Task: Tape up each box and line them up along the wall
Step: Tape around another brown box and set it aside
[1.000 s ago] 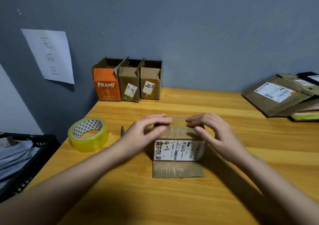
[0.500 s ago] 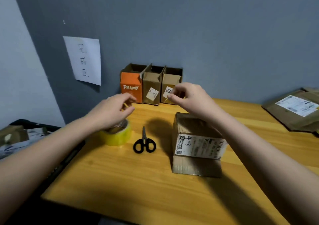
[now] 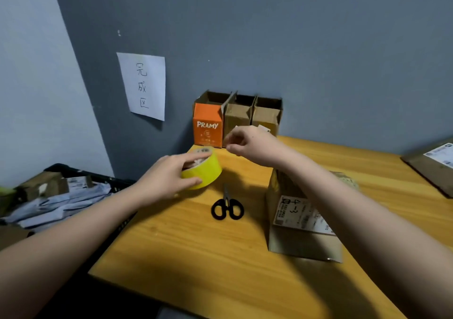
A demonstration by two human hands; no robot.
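Left hand (image 3: 169,179) grips tape roll (image 3: 206,171); right hand (image 3: 250,144) pinched, contents unclear; box (image 3: 301,223) beneath.

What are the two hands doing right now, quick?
Left hand: grips the yellow tape roll.
Right hand: fingers curled in a pinch near the roll; whether it holds the tape end cannot be told.

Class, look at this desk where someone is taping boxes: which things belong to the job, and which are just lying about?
Job: tape roll gripped by the left hand; right hand; labelled box; scissors; three boxes by the wall.
Lying about: paper sign; black crate; flat packages.
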